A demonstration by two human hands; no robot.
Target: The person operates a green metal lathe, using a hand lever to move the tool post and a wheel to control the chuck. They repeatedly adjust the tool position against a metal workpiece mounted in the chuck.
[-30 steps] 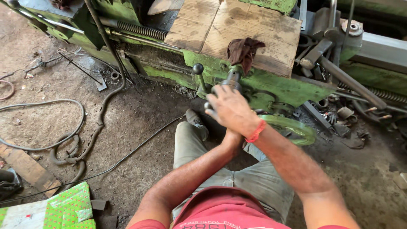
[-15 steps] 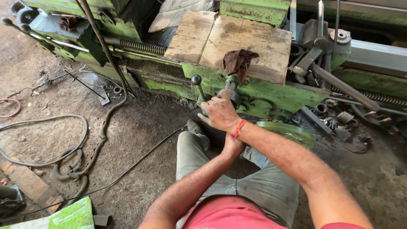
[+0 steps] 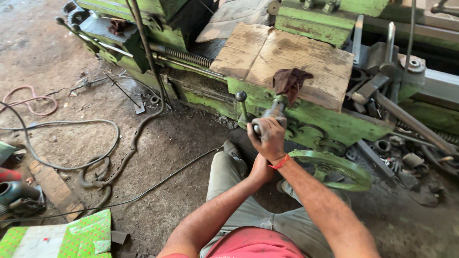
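The right hand [image 3: 269,136] was clenched around a grey metal handle [image 3: 273,112] on the green lathe [image 3: 330,119], seemingly for leverage. The left hand [image 3: 260,169] was pressed under the right wrist as a brace; its fingers could not be seen. Beyond the handle, 1 brown rag [image 3: 289,81] was draped on wooden boards [image 3: 287,59] covering the lathe bed.
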